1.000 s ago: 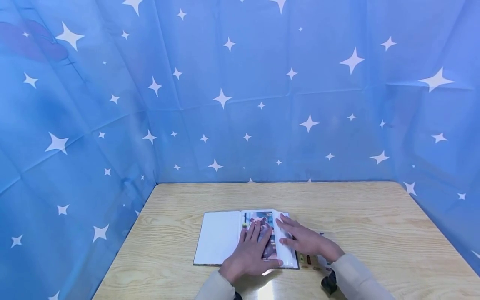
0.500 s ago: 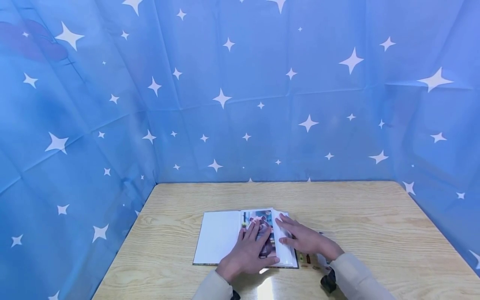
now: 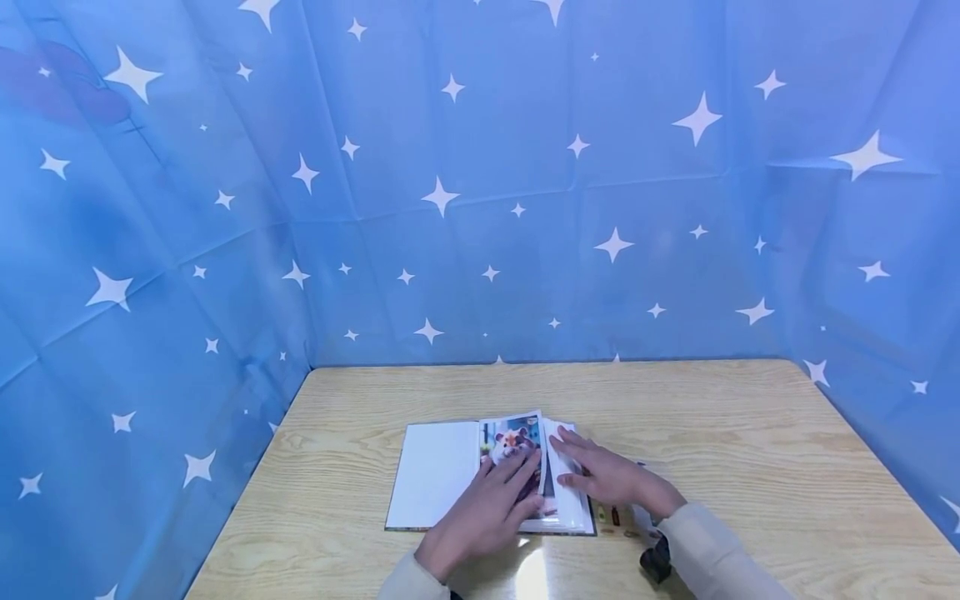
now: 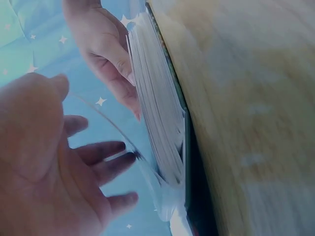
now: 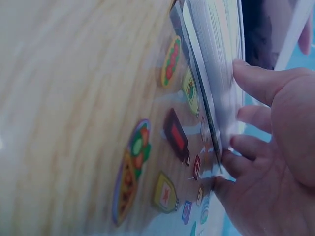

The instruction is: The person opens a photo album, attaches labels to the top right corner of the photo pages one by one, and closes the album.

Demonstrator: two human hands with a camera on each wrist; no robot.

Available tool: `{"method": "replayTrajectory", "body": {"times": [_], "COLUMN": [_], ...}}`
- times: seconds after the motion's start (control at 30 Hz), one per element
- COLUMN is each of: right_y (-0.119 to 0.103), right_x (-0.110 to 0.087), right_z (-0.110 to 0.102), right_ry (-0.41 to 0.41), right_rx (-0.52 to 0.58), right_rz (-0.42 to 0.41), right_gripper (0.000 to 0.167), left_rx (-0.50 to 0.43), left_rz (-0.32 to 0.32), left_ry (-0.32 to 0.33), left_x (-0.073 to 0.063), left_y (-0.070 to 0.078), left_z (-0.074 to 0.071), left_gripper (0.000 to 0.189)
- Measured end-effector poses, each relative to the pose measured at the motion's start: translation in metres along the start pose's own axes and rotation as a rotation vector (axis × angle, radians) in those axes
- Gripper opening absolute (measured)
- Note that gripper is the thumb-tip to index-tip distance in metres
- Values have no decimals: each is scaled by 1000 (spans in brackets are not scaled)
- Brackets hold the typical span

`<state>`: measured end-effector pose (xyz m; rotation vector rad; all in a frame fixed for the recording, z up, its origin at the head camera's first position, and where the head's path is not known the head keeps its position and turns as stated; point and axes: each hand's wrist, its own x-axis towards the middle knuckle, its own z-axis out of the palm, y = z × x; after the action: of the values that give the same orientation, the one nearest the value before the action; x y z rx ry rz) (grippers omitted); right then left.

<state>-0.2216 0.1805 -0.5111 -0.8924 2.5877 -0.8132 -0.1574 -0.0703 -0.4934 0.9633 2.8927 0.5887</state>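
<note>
Album (image 3: pixel 433 467): I find it lying open on the table (image 3: pixel 750 450).
Left hand (image 3: pixel 483 510): fingers extended, slightly apart, against a raised hamster page (image 3: pixel 514 439).
Right hand (image 3: pixel 609 477): fingers loosely extended, touching the page stack's outer edge.
Food pictures (image 5: pixel 177 135): just beside the album.

No txt, brand or nr. could be read; the labels (image 5: pixel 166 193) on bottle pics (image 5: pixel 176 135), well in from R edge of worktop (image 3: pixel 750 450), were too blurry.
</note>
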Motion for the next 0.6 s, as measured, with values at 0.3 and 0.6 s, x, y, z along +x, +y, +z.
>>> {"method": "replayTrajectory", "body": {"times": [0.3, 0.6], "right_y": [-3, -3], "right_x": [0, -1], "right_z": [-3, -4], "right_ry": [-18, -19], "right_rx": [21, 15], "right_rz": [42, 24], "right_gripper": [66, 67], "left_rx": [-23, -13], "left_rz": [90, 142], "left_ry": [174, 401], "left_x": [-7, -17], "left_y": [-1, -3], "left_z": [-4, -5], "left_gripper": [56, 61]}}
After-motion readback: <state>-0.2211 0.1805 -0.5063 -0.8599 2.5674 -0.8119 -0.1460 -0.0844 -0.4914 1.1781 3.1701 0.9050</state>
